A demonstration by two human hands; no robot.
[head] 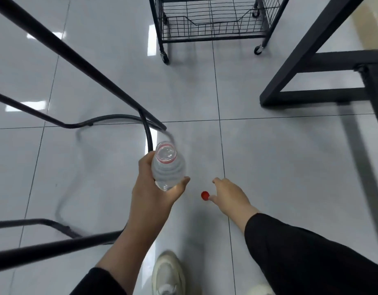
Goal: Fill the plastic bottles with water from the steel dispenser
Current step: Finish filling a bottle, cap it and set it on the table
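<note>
Walking stage: left hand (157, 189) gripping uncapped bottle (168, 166), right hand (228, 195) pinching red cap (205, 195); next, finding unseen dispenser.

bright, glare on glossy floor (269, 156)

Black long sleeves, bare hands, pale trainers.

Both arms wear loose black sleeves: the left sleeve (103, 282) is pushed well up so most of the forearm shows bare, while the right sleeve (307, 256) ends near the wrist, its soft fabric creased. The left hand (154, 188) and right hand (230, 194) carry no gloves, rings or watch. Below, an off-white chunky trainer (168, 273) with grey laces, and the toe of a second shoe (260, 290).
</note>
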